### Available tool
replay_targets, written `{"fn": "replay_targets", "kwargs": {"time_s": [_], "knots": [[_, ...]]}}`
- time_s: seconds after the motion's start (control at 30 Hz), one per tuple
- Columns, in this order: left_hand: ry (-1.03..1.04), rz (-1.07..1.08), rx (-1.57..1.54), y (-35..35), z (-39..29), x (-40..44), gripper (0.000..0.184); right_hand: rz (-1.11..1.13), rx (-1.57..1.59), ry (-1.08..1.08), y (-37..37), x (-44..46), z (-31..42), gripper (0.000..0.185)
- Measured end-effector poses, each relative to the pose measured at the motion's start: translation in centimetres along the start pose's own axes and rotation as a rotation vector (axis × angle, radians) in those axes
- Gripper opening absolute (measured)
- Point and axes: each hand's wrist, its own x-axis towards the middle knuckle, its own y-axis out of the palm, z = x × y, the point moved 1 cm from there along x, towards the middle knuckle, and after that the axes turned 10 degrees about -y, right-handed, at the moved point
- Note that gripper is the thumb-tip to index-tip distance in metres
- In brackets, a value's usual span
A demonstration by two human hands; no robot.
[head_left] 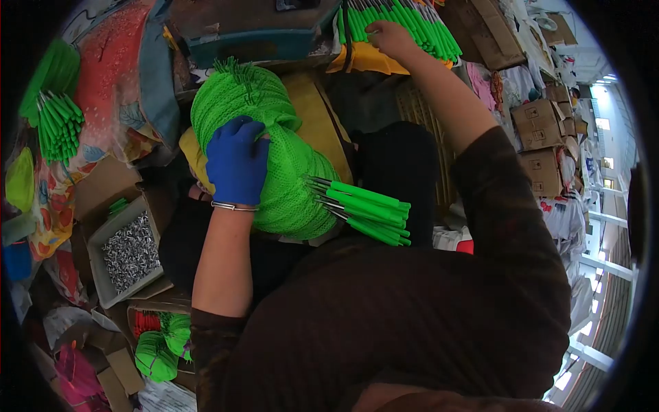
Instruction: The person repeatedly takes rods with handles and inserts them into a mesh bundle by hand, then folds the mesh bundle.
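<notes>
A large bundle of green netting lies across my lap, its cords gathered at the far end. My left hand, in a blue glove with a bracelet at the wrist, is closed on the netting from above. Several green handles with dark metal shafts stick out of the bundle's near right side. At arm's length, my bare right hand touches a spread pile of similar green handles. Its fingers are curled together at the pile's left part, where a bit of green shows at the fingertips.
The pile rests on yellow cloth beside a blue-sided machine or table. At left stand a bin of small metal pieces and another bunch of green handles. Green net rolls sit lower left; cardboard boxes stand right.
</notes>
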Motion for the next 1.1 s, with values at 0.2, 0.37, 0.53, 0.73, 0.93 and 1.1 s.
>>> {"fn": "replay_targets", "kwargs": {"time_s": [0.2,0.37,0.53,0.73,0.93,1.1], "knots": [[-0.095,0.124,-0.246,1.0,-0.3,0.5,0.022,-0.040,-0.472,-0.016,4.0,4.9,-1.6,0.051],[-0.109,0.286,-0.454,1.6,-0.6,0.3,0.020,0.044,-0.285,0.094,5.0,7.1,-2.4,0.051],[-0.099,0.593,-0.634,1.4,-0.2,-0.2,0.020,0.075,-0.119,0.209,3.8,6.5,0.4,0.052],[-0.078,0.430,-0.524,0.7,0.6,0.0,0.014,0.125,0.085,0.298,-0.3,4.5,2.2,0.052],[-0.049,0.194,-0.386,0.9,0.1,0.0,0.012,-0.002,0.431,0.340,-1.6,-0.7,4.6,0.050],[-0.021,0.224,-0.468,0.9,0.8,-0.2,0.015,-0.021,1.023,0.189,-0.4,-9.2,11.5,0.020]]}}
